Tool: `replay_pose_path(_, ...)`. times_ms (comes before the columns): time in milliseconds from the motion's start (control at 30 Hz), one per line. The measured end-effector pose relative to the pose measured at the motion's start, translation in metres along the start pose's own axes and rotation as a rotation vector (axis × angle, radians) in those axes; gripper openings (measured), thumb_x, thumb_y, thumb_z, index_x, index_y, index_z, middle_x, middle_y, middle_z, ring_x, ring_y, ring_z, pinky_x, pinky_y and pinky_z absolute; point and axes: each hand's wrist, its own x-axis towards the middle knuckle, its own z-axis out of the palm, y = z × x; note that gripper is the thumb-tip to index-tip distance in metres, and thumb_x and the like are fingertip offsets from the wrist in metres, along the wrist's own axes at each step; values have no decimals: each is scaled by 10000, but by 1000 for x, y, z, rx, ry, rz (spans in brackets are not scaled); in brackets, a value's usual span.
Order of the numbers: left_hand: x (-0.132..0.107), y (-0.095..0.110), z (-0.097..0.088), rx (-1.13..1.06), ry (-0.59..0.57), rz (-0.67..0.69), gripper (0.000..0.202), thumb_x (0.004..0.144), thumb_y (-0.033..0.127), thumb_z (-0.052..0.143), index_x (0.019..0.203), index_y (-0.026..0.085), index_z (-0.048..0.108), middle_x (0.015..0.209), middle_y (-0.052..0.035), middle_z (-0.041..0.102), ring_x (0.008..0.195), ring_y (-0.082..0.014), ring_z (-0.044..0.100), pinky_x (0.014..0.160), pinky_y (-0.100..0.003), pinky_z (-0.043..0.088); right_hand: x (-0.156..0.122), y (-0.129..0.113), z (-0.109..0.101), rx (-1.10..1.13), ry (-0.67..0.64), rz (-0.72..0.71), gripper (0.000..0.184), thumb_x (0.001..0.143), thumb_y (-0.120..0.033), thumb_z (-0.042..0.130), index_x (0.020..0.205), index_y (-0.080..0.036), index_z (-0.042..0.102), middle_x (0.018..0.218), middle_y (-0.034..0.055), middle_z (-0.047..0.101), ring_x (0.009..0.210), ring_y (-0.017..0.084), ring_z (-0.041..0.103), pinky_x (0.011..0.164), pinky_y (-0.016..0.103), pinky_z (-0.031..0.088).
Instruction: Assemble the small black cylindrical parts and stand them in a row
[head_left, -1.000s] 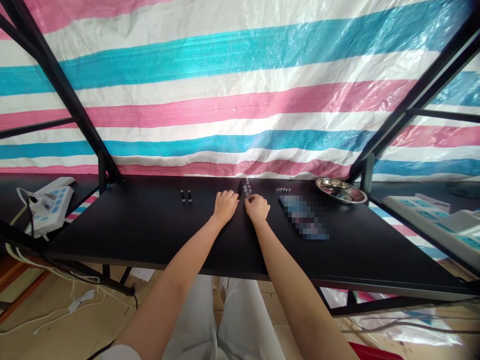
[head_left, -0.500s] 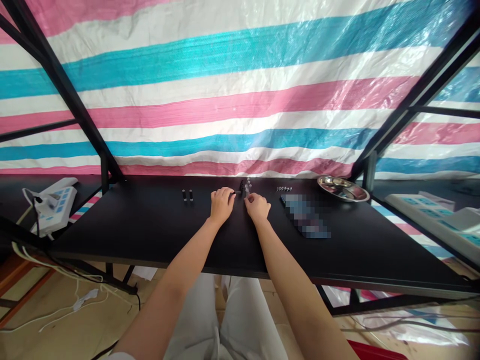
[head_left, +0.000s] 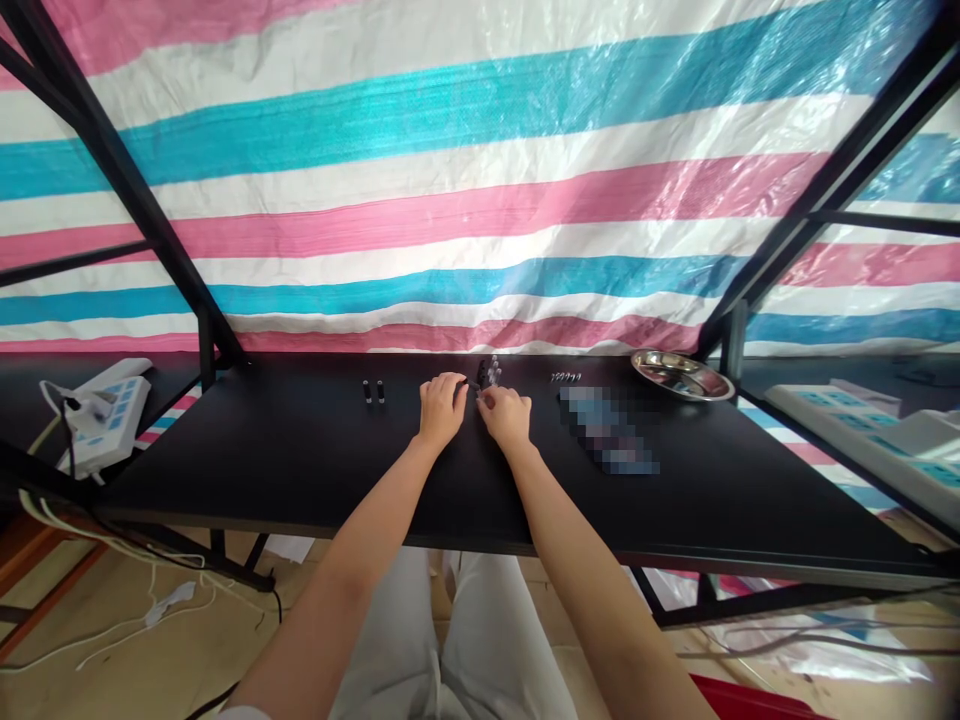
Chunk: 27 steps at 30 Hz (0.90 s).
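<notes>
Both my hands rest at the far middle of a black table (head_left: 300,460). My left hand (head_left: 442,408) is curled, fingers bent down near a small dark piece that I cannot make out. My right hand (head_left: 506,415) is closed in a pinch right beside it, fingertips almost meeting the left hand's. Just behind the fingers stands a cluster of small clear vials (head_left: 491,372). Two small dark vials (head_left: 373,391) stand apart to the left. What the fingers hold is too small to name.
A row of tiny metal parts (head_left: 567,378) and a blurred flat object (head_left: 609,430) lie to the right, a steel dish (head_left: 681,375) beyond them. Power strips (head_left: 105,415) sit on the left shelf, white boxes (head_left: 885,440) on the right. A striped tarp hangs behind.
My right hand has shifted slightly left toward my left hand, so the fingertips are now nearly together. The left hand has stayed in place.
</notes>
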Motion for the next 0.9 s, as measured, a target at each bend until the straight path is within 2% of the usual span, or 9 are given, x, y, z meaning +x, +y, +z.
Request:
replay_pose_path(267, -2, 4, -4, -77, 35, 83, 282, 899, 225, 359, 1127, 165, 514, 978, -59, 629, 912, -141, 562, 863, -296, 366, -3, -6, -1, 48, 10, 5, 149, 797, -274, 477, 753, -181, 585, 715, 28, 610, 753, 180, 506, 695, 302, 244)
replay_pose_path(500, -3, 1, 0, -58, -3, 152, 218, 875, 211, 406, 982, 187, 595, 943, -40, 645, 863, -151, 568, 826, -320, 381, -5, -12, -5, 108, 24, 35, 143, 787, -291, 490, 758, -176, 569, 703, 14, 607, 726, 166, 514, 701, 301, 243)
replay_pose_path(633, -2, -1, 5, -169, 3, 58, 177, 814, 203, 508, 972, 180, 585, 908, -39, 645, 832, -149, 572, 822, -319, 400, -6, -15, -7, 147, 34, 26, 137, 788, -287, 499, 748, -180, 574, 699, 12, 607, 730, 166, 524, 697, 297, 252)
replay_pose_path(900, 2, -15, 14, -645, -6, -346, 249, 719, 231, 598, 953, 148, 585, 748, -10, 612, 598, -83, 519, 630, -227, 434, -7, -18, -2, 258, 52, -74, 153, 785, -303, 522, 699, -183, 561, 614, -10, 563, 640, 142, 514, 646, 270, 283)
